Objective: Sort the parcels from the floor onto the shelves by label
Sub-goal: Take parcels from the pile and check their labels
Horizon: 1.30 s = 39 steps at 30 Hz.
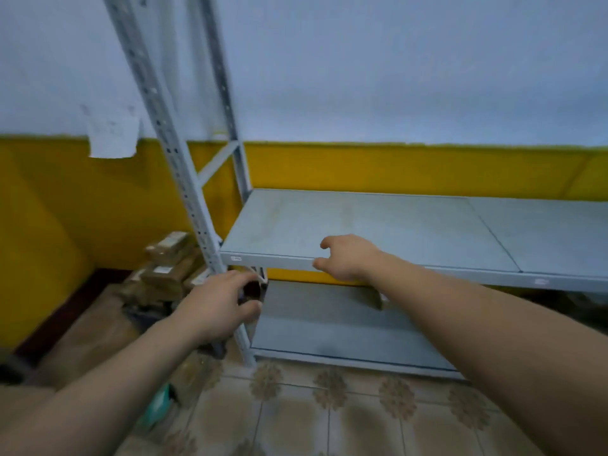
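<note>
Parcels (167, 268) beyond left hand (220, 304) (grip too blurred to tell) might topple if yanked from below, right hand (348, 258) slack and empty

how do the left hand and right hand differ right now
The bare left hand sits lower, by the grey perforated steel upright; the bare right hand is higher, at the front edge of the grey metal upper shelf. Left fingers curl tighter; right ones look loose, holding nothing. Both are blurred and reach forward.

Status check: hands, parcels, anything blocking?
Right hand open over shelf edge. Left hand by upright, grip unclear. Parcels stacked on floor beyond upright. Upright may hinder reach.
</note>
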Each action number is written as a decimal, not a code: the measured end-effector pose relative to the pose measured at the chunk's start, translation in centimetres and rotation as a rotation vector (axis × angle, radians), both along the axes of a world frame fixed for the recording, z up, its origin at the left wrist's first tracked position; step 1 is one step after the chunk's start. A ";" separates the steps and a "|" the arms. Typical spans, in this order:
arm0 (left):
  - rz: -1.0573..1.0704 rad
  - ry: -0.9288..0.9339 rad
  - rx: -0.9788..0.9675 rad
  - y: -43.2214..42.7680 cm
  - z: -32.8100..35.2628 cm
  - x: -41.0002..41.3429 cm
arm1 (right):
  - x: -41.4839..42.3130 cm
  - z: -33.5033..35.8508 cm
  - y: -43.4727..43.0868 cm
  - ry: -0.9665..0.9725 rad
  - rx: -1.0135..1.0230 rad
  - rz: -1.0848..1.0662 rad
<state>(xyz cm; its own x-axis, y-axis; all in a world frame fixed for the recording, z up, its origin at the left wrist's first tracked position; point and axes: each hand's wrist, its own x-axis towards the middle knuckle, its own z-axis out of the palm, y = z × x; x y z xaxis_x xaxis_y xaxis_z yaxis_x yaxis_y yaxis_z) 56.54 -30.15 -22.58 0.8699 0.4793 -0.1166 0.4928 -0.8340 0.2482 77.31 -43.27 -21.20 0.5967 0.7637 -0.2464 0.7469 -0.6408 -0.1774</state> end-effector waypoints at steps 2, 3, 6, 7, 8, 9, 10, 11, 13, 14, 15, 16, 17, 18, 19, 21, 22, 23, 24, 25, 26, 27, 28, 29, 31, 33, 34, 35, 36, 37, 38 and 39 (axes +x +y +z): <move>0.075 0.017 0.002 2.8 0.1 -4.7 | -3.7 0.8 4.5 -0.029 -0.026 0.099; 0.111 0.026 0.011 4.4 0.1 -7.2 | -5.6 1.1 6.8 -0.043 -0.037 0.138; 0.212 0.068 0.018 9.1 0.3 -14.1 | -11.4 1.6 13.9 -0.055 -0.055 0.221; 0.237 0.075 0.013 10.8 0.2 -16.4 | -13.3 1.5 16.3 -0.058 -0.061 0.247; 0.264 0.080 0.008 12.5 0.1 -18.6 | -15.2 1.3 18.5 -0.064 -0.066 0.274; 0.281 0.082 0.007 14.2 0.0 -20.6 | -16.9 1.1 20.6 -0.074 -0.065 0.299; 0.295 0.084 0.003 15.8 -0.2 -22.5 | -18.6 1.0 22.5 -0.085 -0.060 0.322; 0.309 0.082 -0.007 17.3 -0.3 -24.3 | -20.1 0.7 24.3 -0.091 -0.056 0.340; 0.347 0.094 -0.028 20.1 -0.7 -27.0 | -22.5 0.1 27.3 -0.078 -0.060 0.365; 0.366 0.105 -0.041 21.3 -1.0 -27.9 | -23.4 -0.4 28.5 -0.071 -0.068 0.374; 0.379 0.113 -0.057 22.5 -1.5 -28.6 | -24.0 -0.9 29.8 -0.073 -0.080 0.379; 0.390 0.126 -0.080 23.7 -2.1 -29.0 | -24.4 -1.4 30.9 -0.080 -0.093 0.383; 0.392 0.140 -0.095 24.9 -2.7 -29.2 | -24.6 -1.9 32.0 -0.083 -0.107 0.385; 0.392 0.154 -0.103 25.9 -3.4 -29.3 | -24.6 -2.5 33.1 -0.080 -0.116 0.387; 0.391 0.168 -0.109 27.0 -4.3 -29.2 | -24.5 -3.1 34.2 -0.071 -0.125 0.388; 0.391 0.200 -0.143 29.1 -6.2 -28.6 | -23.8 -4.7 36.5 -0.054 -0.156 0.385; 0.392 0.218 -0.167 30.1 -7.0 -28.2 | -23.4 -5.6 37.7 -0.044 -0.174 0.381; 0.397 0.236 -0.195 31.3 -8.1 -27.8 | -22.9 -6.7 39.0 -0.031 -0.194 0.371; 0.402 0.261 -0.227 32.6 -9.1 -27.3 | -22.3 -8.0 40.4 -0.019 -0.210 0.364; 0.401 0.277 -0.257 34.0 -10.2 -26.8 | -21.8 -9.3 41.9 -0.006 -0.224 0.363; 0.397 0.295 -0.290 35.3 -11.1 -26.2 | -21.1 -10.5 43.6 0.006 -0.236 0.373; 0.392 0.304 -0.325 36.7 -12.0 -25.5 | -20.3 -11.8 45.3 0.023 -0.247 0.385; 0.395 0.314 -0.363 38.0 -12.9 -24.8 | -19.5 -13.1 47.1 0.040 -0.257 0.396; 0.404 0.322 -0.403 39.5 -13.9 -24.1 | -18.7 -14.3 49.0 0.066 -0.270 0.402; 0.439 0.339 -0.481 42.3 -15.5 -22.9 | -17.3 -16.7 52.4 0.122 -0.302 0.417; 0.509 0.372 -0.522 44.7 -17.5 -22.2 | -16.5 -18.8 55.2 0.162 -0.341 0.458; 0.530 0.388 -0.535 45.9 -18.5 -21.9 | -16.2 -19.9 56.5 0.182 -0.354 0.473; 0.545 0.405 -0.551 47.1 -19.6 -21.7 | -16.0 -21.0 57.6 0.212 -0.366 0.473; 0.559 0.413 -0.560 48.3 -20.9 -21.6 | -15.8 -22.2 58.7 0.247 -0.378 0.468; 0.590 0.424 -0.580 49.5 -22.3 -21.5 | -15.7 -23.6 59.7 0.283 -0.392 0.457; 0.613 0.426 -0.608 50.6 -23.7 -21.5 | -15.6 -25.1 60.5 0.322 -0.412 0.432; 0.626 0.434 -0.644 51.7 -25.2 -21.3 | -15.7 -26.7 61.2 0.367 -0.420 0.391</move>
